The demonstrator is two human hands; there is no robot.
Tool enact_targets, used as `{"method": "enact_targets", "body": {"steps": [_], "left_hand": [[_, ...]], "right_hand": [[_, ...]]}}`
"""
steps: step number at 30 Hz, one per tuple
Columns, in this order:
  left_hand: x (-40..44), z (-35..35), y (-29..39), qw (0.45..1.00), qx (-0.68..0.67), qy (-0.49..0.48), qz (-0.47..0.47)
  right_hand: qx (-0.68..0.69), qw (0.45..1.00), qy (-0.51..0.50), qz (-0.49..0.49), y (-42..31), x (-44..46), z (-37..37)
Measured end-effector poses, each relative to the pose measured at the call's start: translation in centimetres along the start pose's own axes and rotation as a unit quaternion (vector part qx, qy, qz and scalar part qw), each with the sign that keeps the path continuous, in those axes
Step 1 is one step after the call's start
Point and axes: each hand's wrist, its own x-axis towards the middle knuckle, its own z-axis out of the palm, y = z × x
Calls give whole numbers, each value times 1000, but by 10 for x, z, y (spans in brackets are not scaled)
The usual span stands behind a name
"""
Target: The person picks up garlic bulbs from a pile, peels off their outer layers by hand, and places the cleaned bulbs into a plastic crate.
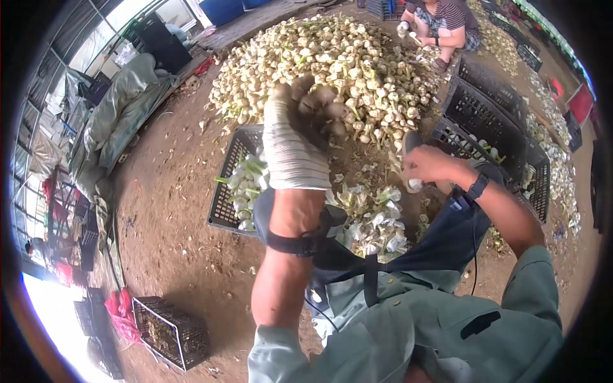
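My left hand (310, 115) wears a dirty work glove with a white knitted cuff (295, 150). It is over the near edge of a large heap of garlic bulbs (357, 70), fingers bent but apart; I make out no bulb in it. My bare right hand (433, 163) is closed by my right knee, and what its fingers grip is hidden. A white garlic bulb (415, 185) shows just below it. Between my legs lies a pile of garlic skins and trimmings (377, 220). Left of it a black crate (222, 214) contains white bulbs with green stems.
Black crates (482, 105) stand at the right, some with bulbs. A person (444, 29) crouches beyond the heap. A tarp-covered stack (121, 99) runs along the left. Another crate (172, 335) lies at the lower left beside a red net bag (121, 313).
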Motion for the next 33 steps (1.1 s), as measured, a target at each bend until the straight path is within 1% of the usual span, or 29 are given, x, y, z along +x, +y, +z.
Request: {"method": "enact_targets", "body": {"steps": [1, 2, 3, 4, 5, 6, 8, 10, 12, 14, 15, 16, 18, 20, 22, 23, 24, 25, 26, 27, 28, 29, 30, 31, 32, 33], "left_hand": [[-4, 9, 9, 1000, -1, -10, 18], [-6, 17, 16, 999, -2, -21, 34], [-6, 23, 24, 998, -2, -44, 38], [-3, 22, 30, 994, -10, -99, 44], [0, 23, 34, 993, -3, -105, 49], [0, 29, 37, 993, 4, -109, 54], [5, 34, 31, 995, 6, -82, 52], [28, 26, 22, 993, 19, -112, 38], [59, 7, 3, 996, 18, -90, -8], [88, -16, -21, 998, 38, -21, -40], [98, -29, -32, 997, 47, 5, -57], [110, -48, -42, 996, 42, 3, -80], [121, -80, -60, 991, 33, 54, -117], [121, -105, -73, 983, -20, 140, -121], [120, -120, -72, 967, 0, 207, -146], [117, -114, -68, 955, 60, 244, -157], [117, -102, -62, 938, 120, 277, -167], [114, -104, -59, 952, 218, 189, -103], [111, -100, -60, 957, 161, 222, -92], [105, -104, -56, 954, 176, 212, -121], [103, -107, -51, 950, 190, 199, -147], [106, -104, -48, 953, 186, 191, -143], [108, -97, -44, 957, 107, 199, -180], [109, -90, -43, 955, 26, 198, -218], [110, -85, -48, 962, 15, 173, -211], [109, -79, -56, 956, 90, 213, -180]], "right_hand": [[-15, 999, -25, -13, 13, 6, 13], [-9, 999, -26, -18, 25, 14, 26], [-4, 998, -69, -13, 29, 20, 32], [-1, 994, -112, -6, 35, 26, 39], [-32, 996, -71, -36, 43, 34, 52], [-27, 996, -75, -36, 46, 44, 58], [-16, 992, -124, -22, 52, 72, 66], [9, 993, -112, -21, 59, 98, 78], [12, 997, -74, 8, 69, 128, 90], [11, 994, -100, 37, 77, 152, 93], [53, 996, -51, 54, 85, 166, 100], [91, 993, 0, 70, 94, 182, 105], [104, 990, -6, 96, 111, 223, 114], [12, 987, 91, 130, 127, 268, 127], [-99, 970, 210, 73, 146, 312, 151], [-64, 985, 97, 127, 154, 341, 150], [-62, 986, 93, 123, 168, 359, 168], [-98, 985, 74, 120, 168, 369, 174], [-137, 982, 56, 118, 168, 376, 176], [-139, 982, 57, 118, 172, 381, 186], [-165, 978, 87, 98, 177, 383, 203], [-193, 971, 120, 79, 182, 379, 208], [-175, 979, 88, 62, 169, 367, 193], [-114, 990, 42, 71, 169, 359, 195], [-101, 989, 104, 31, 159, 342, 188], [-69, 993, 81, 44, 149, 328, 176]]}}
